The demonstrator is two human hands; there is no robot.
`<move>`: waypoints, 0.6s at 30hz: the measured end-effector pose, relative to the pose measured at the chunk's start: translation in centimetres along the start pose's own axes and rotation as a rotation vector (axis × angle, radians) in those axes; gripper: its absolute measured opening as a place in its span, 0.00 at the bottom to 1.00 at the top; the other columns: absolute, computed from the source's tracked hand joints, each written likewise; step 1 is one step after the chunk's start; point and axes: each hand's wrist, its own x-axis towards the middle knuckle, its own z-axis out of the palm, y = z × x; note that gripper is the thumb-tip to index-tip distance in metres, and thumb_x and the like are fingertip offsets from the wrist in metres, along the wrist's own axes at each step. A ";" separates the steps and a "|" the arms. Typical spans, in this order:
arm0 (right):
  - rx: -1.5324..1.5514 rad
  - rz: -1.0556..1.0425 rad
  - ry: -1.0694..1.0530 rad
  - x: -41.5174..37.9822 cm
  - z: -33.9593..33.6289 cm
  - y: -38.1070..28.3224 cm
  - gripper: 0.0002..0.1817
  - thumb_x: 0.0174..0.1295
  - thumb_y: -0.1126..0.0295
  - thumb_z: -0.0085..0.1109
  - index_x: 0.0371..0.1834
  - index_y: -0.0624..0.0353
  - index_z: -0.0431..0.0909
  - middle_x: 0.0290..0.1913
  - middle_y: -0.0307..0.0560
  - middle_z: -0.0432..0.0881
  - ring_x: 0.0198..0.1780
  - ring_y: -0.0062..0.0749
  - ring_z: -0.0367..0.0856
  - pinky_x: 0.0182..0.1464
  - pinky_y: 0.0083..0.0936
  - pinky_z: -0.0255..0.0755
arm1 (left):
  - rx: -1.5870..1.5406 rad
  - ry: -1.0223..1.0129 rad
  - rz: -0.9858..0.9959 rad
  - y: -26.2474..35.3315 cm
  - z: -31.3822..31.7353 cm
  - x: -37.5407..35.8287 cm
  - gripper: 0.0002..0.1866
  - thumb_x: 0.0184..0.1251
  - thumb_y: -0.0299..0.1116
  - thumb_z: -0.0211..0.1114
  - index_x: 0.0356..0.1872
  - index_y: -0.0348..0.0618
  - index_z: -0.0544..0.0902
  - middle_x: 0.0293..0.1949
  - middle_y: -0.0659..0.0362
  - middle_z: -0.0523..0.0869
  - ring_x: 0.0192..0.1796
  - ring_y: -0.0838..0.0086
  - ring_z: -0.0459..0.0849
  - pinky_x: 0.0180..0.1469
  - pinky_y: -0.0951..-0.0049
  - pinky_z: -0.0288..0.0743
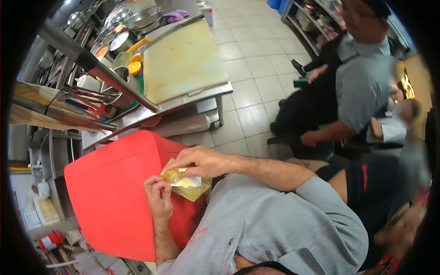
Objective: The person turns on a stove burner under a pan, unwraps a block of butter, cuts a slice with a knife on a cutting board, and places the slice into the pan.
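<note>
A gold foil packet (195, 191) with a torn or open edge is held over the near side of a large red lidded bin (107, 197). The thumb and fingers of my left hand (158, 195) pinch its left edge. From the right, my right hand (201, 162) reaches over the packet with bent fingers gripping its upper part. A silvery white inner side and something pale yellow show between the hands. What the packet contains is too small to make out.
A metal table (208, 94) ahead bears a yellowed cutting board (183, 59), a long knife (176, 30), metal bowls (144, 19) and a utensil container. A metal post (110, 78) crosses in front. People in grey shirts (364, 87) are at the right, close by.
</note>
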 end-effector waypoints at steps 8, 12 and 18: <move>-0.262 -0.224 0.291 -2.4 -13.2 7.1 0.09 0.55 0.75 0.60 0.40 0.57 0.78 0.33 0.46 0.76 0.37 0.41 0.78 0.36 0.31 0.74 | 0.055 -0.055 0.025 1.8 9.2 11.5 0.05 0.65 0.29 0.59 0.33 0.39 0.74 0.44 0.53 0.69 0.47 0.65 0.69 0.49 0.69 0.67; -0.209 -0.252 0.386 -3.1 -22.1 9.2 0.06 0.56 0.76 0.59 0.36 0.61 0.77 0.30 0.48 0.75 0.32 0.43 0.77 0.32 0.33 0.72 | -0.048 0.027 -0.040 2.9 15.5 18.4 0.05 0.62 0.28 0.60 0.32 0.39 0.74 0.44 0.52 0.70 0.48 0.63 0.69 0.51 0.68 0.66; -0.242 -0.232 0.381 -1.8 -34.9 9.1 0.06 0.57 0.77 0.60 0.37 0.63 0.77 0.30 0.48 0.78 0.31 0.40 0.78 0.32 0.29 0.72 | -0.301 0.340 -0.005 3.5 23.5 26.8 0.04 0.65 0.31 0.59 0.38 0.45 0.75 0.60 0.55 0.62 0.63 0.66 0.63 0.64 0.65 0.58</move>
